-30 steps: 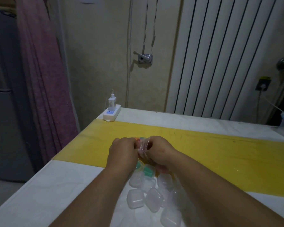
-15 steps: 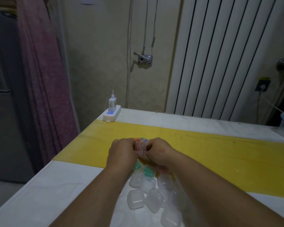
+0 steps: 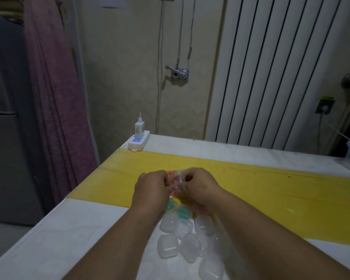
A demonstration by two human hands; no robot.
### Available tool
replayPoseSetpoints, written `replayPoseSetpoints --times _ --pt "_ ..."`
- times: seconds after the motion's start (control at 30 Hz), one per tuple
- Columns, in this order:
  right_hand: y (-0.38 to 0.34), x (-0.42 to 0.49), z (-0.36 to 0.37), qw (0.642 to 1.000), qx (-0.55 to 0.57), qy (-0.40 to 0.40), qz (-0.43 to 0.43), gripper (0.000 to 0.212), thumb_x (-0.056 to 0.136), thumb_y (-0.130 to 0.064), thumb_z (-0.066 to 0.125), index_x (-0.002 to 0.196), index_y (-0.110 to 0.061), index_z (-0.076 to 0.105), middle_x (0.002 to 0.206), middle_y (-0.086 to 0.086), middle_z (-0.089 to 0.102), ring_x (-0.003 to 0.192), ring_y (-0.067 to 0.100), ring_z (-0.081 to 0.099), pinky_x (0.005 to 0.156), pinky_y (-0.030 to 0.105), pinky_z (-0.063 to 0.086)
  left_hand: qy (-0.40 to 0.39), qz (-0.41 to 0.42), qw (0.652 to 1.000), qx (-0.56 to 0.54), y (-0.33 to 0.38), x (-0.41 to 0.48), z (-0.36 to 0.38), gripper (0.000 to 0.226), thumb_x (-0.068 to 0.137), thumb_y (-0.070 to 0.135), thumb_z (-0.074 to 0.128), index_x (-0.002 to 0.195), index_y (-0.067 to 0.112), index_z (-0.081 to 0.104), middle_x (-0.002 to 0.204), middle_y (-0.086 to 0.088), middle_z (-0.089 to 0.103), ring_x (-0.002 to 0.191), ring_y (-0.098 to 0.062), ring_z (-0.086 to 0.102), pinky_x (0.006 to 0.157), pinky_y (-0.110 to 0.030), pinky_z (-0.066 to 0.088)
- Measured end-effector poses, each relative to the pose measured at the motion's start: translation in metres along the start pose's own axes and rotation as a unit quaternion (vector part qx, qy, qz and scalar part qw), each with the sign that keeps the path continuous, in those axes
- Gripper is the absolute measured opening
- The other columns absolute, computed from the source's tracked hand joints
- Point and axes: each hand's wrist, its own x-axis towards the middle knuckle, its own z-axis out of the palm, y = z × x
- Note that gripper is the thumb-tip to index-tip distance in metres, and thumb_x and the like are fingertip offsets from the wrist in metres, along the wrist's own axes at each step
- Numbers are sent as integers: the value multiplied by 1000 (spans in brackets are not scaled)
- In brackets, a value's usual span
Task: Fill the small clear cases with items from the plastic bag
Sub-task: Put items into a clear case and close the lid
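Note:
A clear plastic bag [image 3: 177,181] with small coloured items inside is pinched between both hands above the yellow strip. My left hand [image 3: 151,187] grips its left side and my right hand [image 3: 200,186] grips its right side, knuckles toward me. Under my wrists lie several small clear cases [image 3: 168,248] in a loose cluster on the white table; two of them near the hands show green contents [image 3: 182,212]. The bag's mouth is hidden by my fingers.
The white table [image 3: 69,229] has a yellow strip [image 3: 271,190] across it. A white power strip with a charger [image 3: 138,139] sits at the far left corner. The table's left edge drops off beside a purple curtain [image 3: 57,98]. A radiator stands behind.
Both hands stay closed on the bag in the same place; my fingers shift slightly on the plastic. The cases have not moved.

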Motion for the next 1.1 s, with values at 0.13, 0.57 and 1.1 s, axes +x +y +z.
replayPoseSetpoints --times 0.13,0.57,1.1 --pt "7 0 -10 994 80 62 35 20 82 -15 74 63 -15 68 66 -1 68 65 16 59 70 34 54 7 1 1000 4 -1 0 2 7 84 22 66 77 22 63 78 2 66 88 -23 53 71 -34 46" --pt "20 -19 -29 950 295 40 93 8 94 -4 61 93 1 66 81 9 70 70 24 61 62 32 56 9 0 1000 29 2 -1 1 8 85 27 67 78 24 66 74 7 64 88 -22 53 73 -33 49" --pt "13 -83 -60 937 328 121 -8 13 91 0 61 90 -5 74 76 8 75 63 14 63 61 27 58 -117 47 902 -413 54 -27 -26 26 84 11 74 100 31 74 89 6 75 85 -15 70 75 -30 59"
